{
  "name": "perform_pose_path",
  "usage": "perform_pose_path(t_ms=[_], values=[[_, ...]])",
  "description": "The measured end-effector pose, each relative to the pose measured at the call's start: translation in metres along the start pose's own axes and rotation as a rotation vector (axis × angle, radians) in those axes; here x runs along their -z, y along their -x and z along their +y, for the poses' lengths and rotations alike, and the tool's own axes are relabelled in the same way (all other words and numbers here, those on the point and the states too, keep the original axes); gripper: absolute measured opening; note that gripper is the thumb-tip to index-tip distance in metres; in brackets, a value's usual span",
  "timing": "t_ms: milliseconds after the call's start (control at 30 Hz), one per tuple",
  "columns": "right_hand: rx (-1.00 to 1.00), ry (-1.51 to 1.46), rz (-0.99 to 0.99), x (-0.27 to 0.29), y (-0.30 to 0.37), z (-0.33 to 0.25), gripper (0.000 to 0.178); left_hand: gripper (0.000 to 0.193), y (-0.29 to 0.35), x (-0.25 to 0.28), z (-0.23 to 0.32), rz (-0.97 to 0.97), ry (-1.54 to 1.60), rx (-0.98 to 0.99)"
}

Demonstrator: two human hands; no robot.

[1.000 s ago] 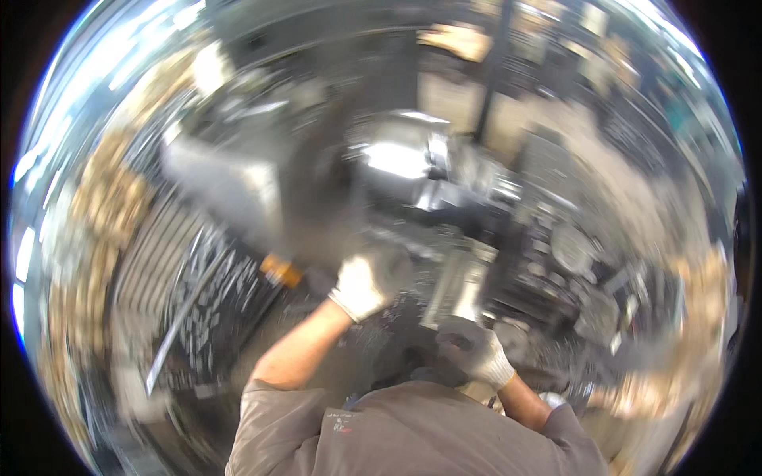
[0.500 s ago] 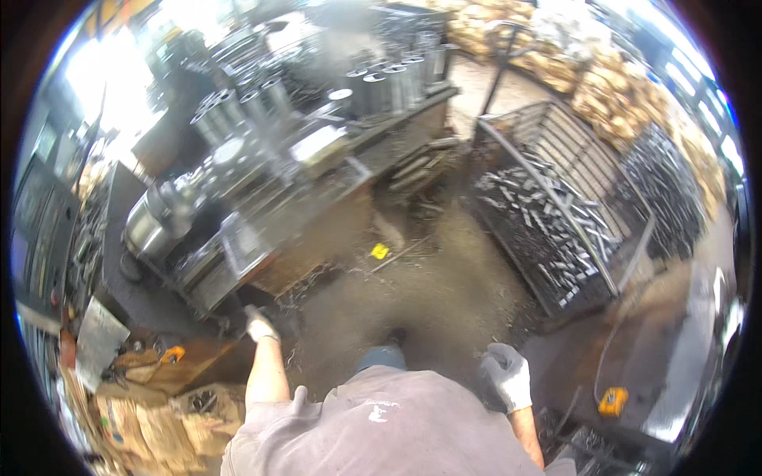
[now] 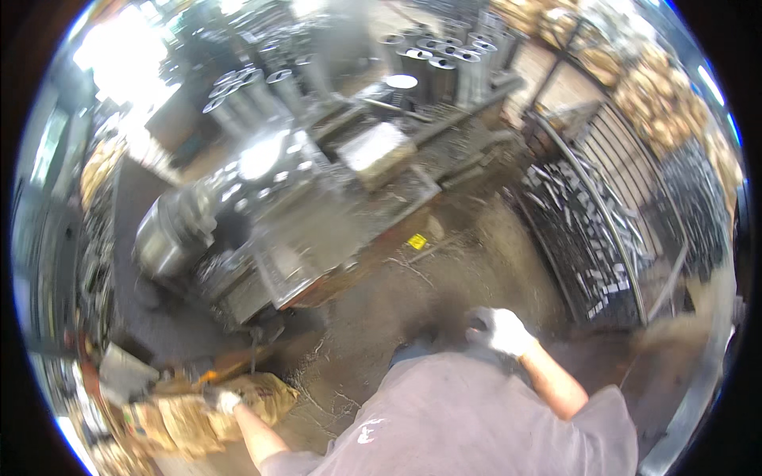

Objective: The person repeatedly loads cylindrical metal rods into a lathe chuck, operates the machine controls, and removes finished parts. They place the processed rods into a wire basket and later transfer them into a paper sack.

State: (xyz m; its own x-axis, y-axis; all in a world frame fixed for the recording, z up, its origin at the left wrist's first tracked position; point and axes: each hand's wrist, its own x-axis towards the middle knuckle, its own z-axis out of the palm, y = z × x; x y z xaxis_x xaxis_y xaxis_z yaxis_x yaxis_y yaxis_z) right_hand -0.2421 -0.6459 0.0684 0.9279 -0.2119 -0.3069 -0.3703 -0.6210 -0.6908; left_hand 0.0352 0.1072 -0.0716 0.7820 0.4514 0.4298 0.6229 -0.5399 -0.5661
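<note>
My left hand (image 3: 226, 401), in a white glove, hangs low beside tan woven sacks (image 3: 181, 426) at the lower left. Its fingers are small and blurred, so whether it holds anything does not show. In front of my torso is my right hand (image 3: 508, 333), in a white glove with dark grey fingers. Motion smears those fingers, and nothing held can be made out. The metal machine bed (image 3: 317, 218) stands ahead, bearing a light rectangular block (image 3: 376, 151) and a rounded shiny metal machine part (image 3: 171, 234).
Upright metal tubes (image 3: 443, 75) stand on the bench's far end. To the right, a barred metal bin (image 3: 627, 262) holds many short metal pieces. A small yellow item (image 3: 417, 241) lies on the dirty floor (image 3: 468, 274) amid thin scraps. More sacks (image 3: 667, 107) are piled far right.
My right hand has come up and inward in front of my torso. My left hand has moved lower, beside the sacks. The view has shifted, bringing the machine bed nearer.
</note>
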Motion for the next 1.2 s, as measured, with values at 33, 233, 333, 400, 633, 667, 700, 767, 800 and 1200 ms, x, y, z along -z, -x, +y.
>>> perform_pose_path(t_ms=[33,233,333,400,633,667,700,767,800,1200], values=[[0.024,0.021,0.04,-0.001,0.0,0.015,0.049,0.048,0.007,0.019,0.035,0.0,0.299,0.106],[0.006,0.097,-0.092,0.041,-0.024,0.034,0.046,0.043,0.11,0.161,0.187,0.046,1.091,-0.175],[-0.046,0.109,-0.079,0.076,-0.012,0.065,0.045,0.041,0.192,0.251,0.263,-0.28,1.365,-0.468],[-0.093,0.059,0.017,0.091,-0.004,0.104,0.044,0.039,0.254,0.306,0.303,-0.603,1.496,-0.615],[-0.318,-0.081,0.271,0.185,0.059,0.311,0.047,0.034,0.467,0.521,0.412,-1.463,1.523,-1.013],[-0.392,-0.092,0.295,0.218,0.072,0.337,0.047,0.033,0.5,0.562,0.43,-1.451,1.507,-1.132],[-0.465,-0.107,0.319,0.253,0.086,0.366,0.047,0.033,0.537,0.612,0.449,-1.356,1.482,-1.293],[-0.542,-0.11,0.58,0.307,0.111,0.459,0.044,0.034,0.616,0.725,0.476,-0.847,1.343,-1.748],[-0.627,-0.077,0.568,0.337,0.116,0.513,0.046,0.037,0.652,0.774,0.486,-0.644,1.373,-1.896],[-1.252,-0.743,1.247,0.501,0.196,1.085,0.058,0.033,0.929,0.946,0.636,0.164,1.082,-2.316]])
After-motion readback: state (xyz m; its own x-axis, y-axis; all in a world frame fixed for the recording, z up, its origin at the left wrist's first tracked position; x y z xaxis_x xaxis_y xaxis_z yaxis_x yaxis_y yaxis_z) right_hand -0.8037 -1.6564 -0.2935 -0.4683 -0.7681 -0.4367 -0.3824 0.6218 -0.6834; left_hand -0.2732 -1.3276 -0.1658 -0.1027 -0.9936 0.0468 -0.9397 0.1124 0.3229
